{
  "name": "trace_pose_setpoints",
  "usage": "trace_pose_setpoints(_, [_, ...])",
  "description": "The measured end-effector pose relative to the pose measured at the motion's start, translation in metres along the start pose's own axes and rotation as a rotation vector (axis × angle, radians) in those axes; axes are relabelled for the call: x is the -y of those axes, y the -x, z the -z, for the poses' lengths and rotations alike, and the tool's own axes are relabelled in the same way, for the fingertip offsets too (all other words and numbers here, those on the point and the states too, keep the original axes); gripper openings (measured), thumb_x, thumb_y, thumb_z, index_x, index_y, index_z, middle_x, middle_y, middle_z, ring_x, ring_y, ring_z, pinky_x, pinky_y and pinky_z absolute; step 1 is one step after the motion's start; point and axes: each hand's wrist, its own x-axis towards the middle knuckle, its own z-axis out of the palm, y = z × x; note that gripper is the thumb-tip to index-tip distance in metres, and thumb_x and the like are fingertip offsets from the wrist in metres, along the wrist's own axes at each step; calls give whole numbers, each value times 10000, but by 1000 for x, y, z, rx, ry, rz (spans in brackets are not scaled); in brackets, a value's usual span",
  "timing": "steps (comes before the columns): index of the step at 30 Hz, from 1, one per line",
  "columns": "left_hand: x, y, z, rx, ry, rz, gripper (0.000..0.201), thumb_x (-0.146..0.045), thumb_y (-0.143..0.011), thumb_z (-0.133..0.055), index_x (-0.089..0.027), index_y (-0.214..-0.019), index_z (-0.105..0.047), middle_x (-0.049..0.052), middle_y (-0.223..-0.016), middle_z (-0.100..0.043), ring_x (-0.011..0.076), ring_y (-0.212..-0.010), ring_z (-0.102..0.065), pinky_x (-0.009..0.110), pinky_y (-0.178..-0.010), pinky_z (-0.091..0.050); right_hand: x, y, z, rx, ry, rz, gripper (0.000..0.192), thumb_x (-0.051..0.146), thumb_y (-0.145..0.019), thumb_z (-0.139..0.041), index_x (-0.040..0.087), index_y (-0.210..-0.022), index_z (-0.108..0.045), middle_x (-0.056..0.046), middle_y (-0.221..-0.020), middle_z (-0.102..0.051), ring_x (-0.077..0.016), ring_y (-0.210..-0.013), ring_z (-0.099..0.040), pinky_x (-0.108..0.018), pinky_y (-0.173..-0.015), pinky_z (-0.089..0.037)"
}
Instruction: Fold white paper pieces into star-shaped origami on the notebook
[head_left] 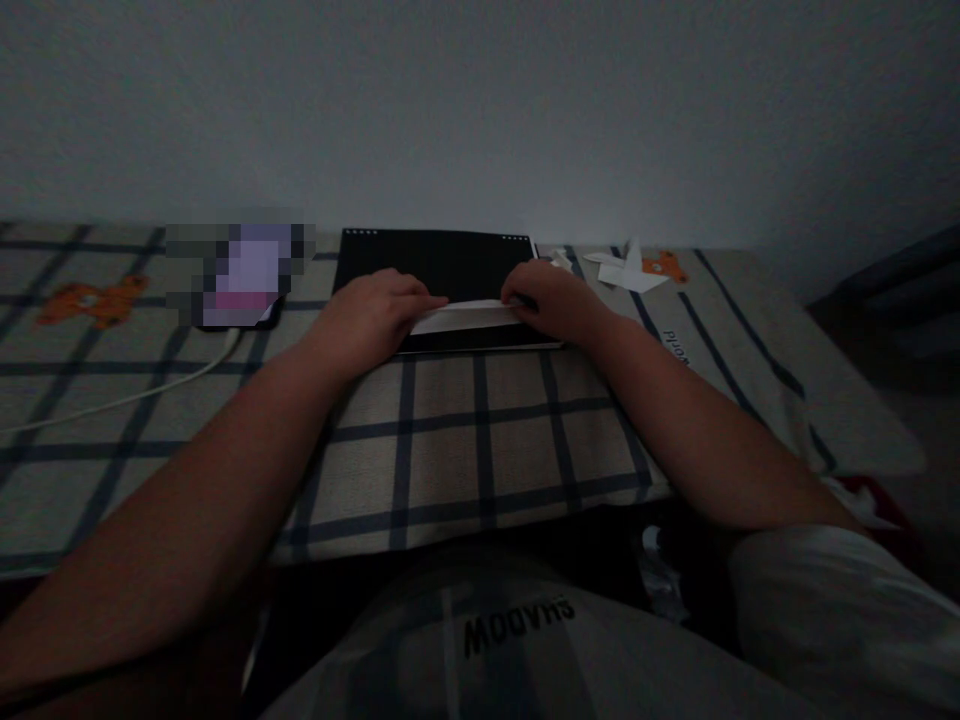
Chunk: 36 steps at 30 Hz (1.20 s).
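A long, narrow strip of white paper (469,317) lies across a black notebook or pad (442,262) on the table. At the strip's left end is my left hand (375,315), its fingers pressed together on the paper. My right hand (549,297) closes on the opposite end with curled fingers. The paper's lower edge looks straight, like a fold; its ends are hidden under my fingers. Small white marks line the black pad's top corners.
A phone (247,275) with a white cable (150,398) rests at the left, its screen blurred. A folded white paper crane (630,270) stands at the back right beside a small white scrap (560,259). The checked tablecloth (480,460) meets a wall (465,120) behind.
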Motion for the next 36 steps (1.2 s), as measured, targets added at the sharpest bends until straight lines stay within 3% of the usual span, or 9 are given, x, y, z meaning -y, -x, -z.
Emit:
trace_pose_setpoints(4, [-7,1,2,43,-56,-60,526,-288,-1063,-402,-194,-1446,-750,158,-1335,-772,354,-1227,-699,511,-1002,-569,4,2,6,63,50,39,294,139,-875,-577,186,-1082,-780,-123,-1120,-765,-293,-1051,-639,-411,-910,-451])
trace_pose_setpoints(7, [-11,2,5,66,-54,-71,547,-426,-1056,-481,-150,-1454,-736,180,-1380,-751,382,-1252,-688,532,-1032,-572,6,6,11,65,47,75,283,210,-904,-598,176,-1105,-794,-127,-1112,-776,-291,-1039,-648,-411,-916,-449])
trace_pose_setpoints(14, [-11,2,7,104,-15,-24,542,-465,-1056,-513,-177,-1459,-732,168,-1411,-742,386,-1302,-677,535,-1072,-555,10,7,17,77,80,111,415,530,-954,-705,163,-1107,-823,-145,-1110,-777,-303,-1049,-653,-413,-903,-446])
trace_pose_setpoints(21, [-14,2,9,111,-9,-4,570,-523,-1016,-562,-203,-1457,-730,141,-1417,-750,370,-1316,-675,495,-1095,-531,8,5,12,56,112,121,232,375,-941,-716,215,-1024,-862,-119,-1084,-808,-316,-1079,-670,-436,-928,-473])
trace_pose_setpoints(28, [-18,5,11,54,14,137,507,-501,-1037,-492,-278,-1411,-751,57,-1311,-803,302,-1231,-709,400,-1014,-538,9,1,8,22,87,120,378,322,-1051,-514,162,-1037,-856,-155,-1049,-803,-304,-1016,-658,-430,-886,-470])
trace_pose_setpoints(36, [-13,4,6,-18,257,195,533,-530,-1046,-435,-210,-1238,-816,76,-1108,-840,257,-1000,-761,336,-933,-550,9,3,10,-2,-29,43,379,390,-1091,-500,224,-1218,-816,-90,-1005,-747,-262,-974,-590,-398,-871,-414])
